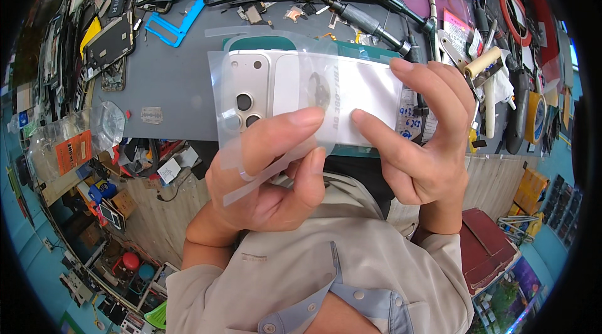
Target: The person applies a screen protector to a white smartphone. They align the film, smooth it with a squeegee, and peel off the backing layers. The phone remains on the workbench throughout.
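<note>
A white phone (288, 93) lies back up, its round camera lenses at the left end, with a green mat (360, 52) showing at its edges. Clear film (219, 102) with faint printing covers the left part and curls loosely past the phone's side. Between the index finger and thumb of my left hand (269, 171) the film is pinched, over the phone's middle. My right hand (433, 127) is at the phone's right end; its thumb tip rests on the white back and its index fingertip touches the far right corner, the two spread apart.
Phone parts and a blue plastic frame (179, 24) lie at the back left of the grey table (169, 77). A grey screwdriver-like tool (370, 24) points toward the phone from behind. Tools and tape rolls (535, 118) crowd the right side. Clear plastic bags (75, 146) lie at the left.
</note>
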{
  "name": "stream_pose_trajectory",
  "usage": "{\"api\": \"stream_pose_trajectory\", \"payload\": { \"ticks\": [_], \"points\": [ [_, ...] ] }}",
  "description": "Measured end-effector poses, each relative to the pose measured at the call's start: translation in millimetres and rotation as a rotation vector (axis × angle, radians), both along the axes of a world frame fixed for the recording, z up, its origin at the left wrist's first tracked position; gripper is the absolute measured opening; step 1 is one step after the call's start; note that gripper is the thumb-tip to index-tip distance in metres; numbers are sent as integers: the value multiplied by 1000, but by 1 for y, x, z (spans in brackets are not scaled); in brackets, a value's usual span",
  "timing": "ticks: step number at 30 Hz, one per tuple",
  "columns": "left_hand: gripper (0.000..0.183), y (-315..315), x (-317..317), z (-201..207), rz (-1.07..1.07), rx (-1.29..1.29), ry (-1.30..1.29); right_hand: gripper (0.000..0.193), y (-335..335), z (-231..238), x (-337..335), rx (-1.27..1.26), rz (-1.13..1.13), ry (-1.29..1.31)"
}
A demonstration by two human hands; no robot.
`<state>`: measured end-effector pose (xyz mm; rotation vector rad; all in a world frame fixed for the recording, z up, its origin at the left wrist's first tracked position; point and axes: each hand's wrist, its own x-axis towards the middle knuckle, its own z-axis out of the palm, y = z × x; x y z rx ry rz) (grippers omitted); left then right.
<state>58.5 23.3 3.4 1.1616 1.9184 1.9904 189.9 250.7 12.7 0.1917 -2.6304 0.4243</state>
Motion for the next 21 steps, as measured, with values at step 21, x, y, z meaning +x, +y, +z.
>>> {"api": "stream_pose_trajectory", "payload": {
  "ticks": [21],
  "points": [
    [71, -15, -4, 6, -102, -235, 98, 20, 10, -10, 50, -137, -476, 217]
  ]
}}
